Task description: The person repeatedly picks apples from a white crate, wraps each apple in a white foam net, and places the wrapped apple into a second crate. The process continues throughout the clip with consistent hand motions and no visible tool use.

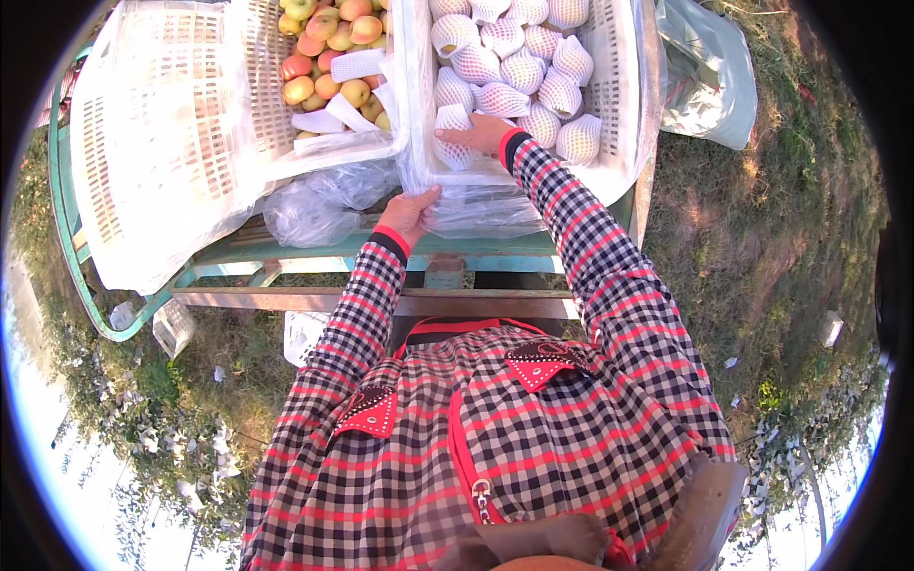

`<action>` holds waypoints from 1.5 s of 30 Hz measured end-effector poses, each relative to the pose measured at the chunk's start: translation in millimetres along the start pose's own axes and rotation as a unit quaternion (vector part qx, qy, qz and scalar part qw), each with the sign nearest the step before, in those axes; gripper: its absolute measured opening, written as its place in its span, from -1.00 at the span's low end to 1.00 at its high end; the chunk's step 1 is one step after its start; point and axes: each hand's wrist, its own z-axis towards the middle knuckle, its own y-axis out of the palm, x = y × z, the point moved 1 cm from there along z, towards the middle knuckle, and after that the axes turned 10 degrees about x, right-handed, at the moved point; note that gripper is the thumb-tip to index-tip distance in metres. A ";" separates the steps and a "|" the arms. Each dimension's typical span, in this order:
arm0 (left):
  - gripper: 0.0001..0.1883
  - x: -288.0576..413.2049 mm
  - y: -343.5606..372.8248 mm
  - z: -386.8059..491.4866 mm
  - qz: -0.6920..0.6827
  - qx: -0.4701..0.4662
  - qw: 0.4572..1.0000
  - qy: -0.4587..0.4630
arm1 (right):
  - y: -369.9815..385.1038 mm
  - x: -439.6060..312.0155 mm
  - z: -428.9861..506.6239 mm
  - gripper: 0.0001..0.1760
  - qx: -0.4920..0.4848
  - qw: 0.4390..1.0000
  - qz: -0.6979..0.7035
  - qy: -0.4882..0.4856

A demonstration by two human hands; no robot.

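Note:
My right hand reaches into a white plastic crate, its thumb lying across an apple in a white foam net at the near left corner. The fingers behind that apple are partly hidden. Several other net-wrapped apples fill the crate around it. At the crate's near left corner, my left hand grips the clear plastic liner that hangs over the rim, thumb on top.
A second lined crate on the left holds bare red-yellow apples and loose foam nets. Crumpled clear plastic lies between. Everything rests on a green metal cart frame. A pale plastic bag sits at right, above grass.

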 end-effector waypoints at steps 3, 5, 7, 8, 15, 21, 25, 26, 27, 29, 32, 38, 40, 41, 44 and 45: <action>-0.87 2.5 -3.0 -6.9 0.005 -0.016 1.000 0.004 | -7.4 16.7 -2.4 0.03 -0.048 0.991 0.110 0.051; -0.87 3.9 -9.6 -9.8 0.035 -0.027 0.999 0.014 | -7.8 24.2 -3.0 -0.03 -0.034 0.989 0.125 0.066; -0.81 3.8 -16.0 -7.2 0.098 -0.018 0.995 0.009 | -3.7 27.1 -4.9 -0.02 -0.045 0.987 0.150 0.048; -0.77 1.8 -19.8 -5.4 0.127 -0.016 0.992 0.005 | -2.4 28.2 -6.2 0.03 -0.051 0.983 0.169 0.052; -0.45 0.2 -27.5 42.1 0.497 0.113 0.844 0.167 | 4.3 16.6 -9.7 0.20 -0.006 0.986 0.152 0.076; -0.33 -3.8 -26.0 50.8 0.517 0.121 0.816 0.229 | -12.2 12.1 -9.0 -0.01 0.051 0.958 0.262 0.108; -0.41 -7.8 -17.8 53.1 0.503 0.126 0.822 0.236 | -45.0 0.3 22.4 -0.11 0.172 0.908 0.361 0.122; -0.41 -8.2 -16.0 54.0 0.510 0.110 0.817 0.244 | -51.8 -6.2 33.4 -0.09 0.180 0.910 0.358 0.109; -0.41 -9.6 -14.9 57.1 0.527 0.105 0.813 0.227 | -54.0 -8.1 43.9 -0.08 0.183 0.911 0.354 0.104; -0.42 -10.9 -14.1 61.6 0.517 0.110 0.815 0.239 | -58.4 -11.9 62.7 -0.14 0.218 0.933 0.269 0.096; -0.40 -13.9 -15.0 67.7 0.564 0.140 0.782 0.227 | -54.4 -4.2 75.7 -0.21 0.244 0.943 0.199 0.109; -0.22 -1.9 6.3 44.9 0.605 0.118 0.737 0.278 | -56.9 10.4 74.8 -0.37 0.241 0.923 0.279 0.108; -0.21 13.3 8.3 19.5 0.636 0.102 0.716 0.268 | -59.6 11.3 77.6 -0.35 0.222 0.922 0.294 0.117; -0.19 25.0 7.6 8.5 0.664 0.082 0.702 0.242 | -60.8 13.2 80.0 -0.35 0.215 0.920 0.301 0.126; -0.25 65.8 -3.5 -38.7 0.707 0.055 0.643 0.290 | -67.8 17.2 66.4 -0.31 0.217 0.911 0.306 0.171; -0.29 79.7 -11.7 -53.5 0.714 0.049 0.618 0.325 | -71.1 18.8 55.5 -0.33 0.213 0.901 0.329 0.185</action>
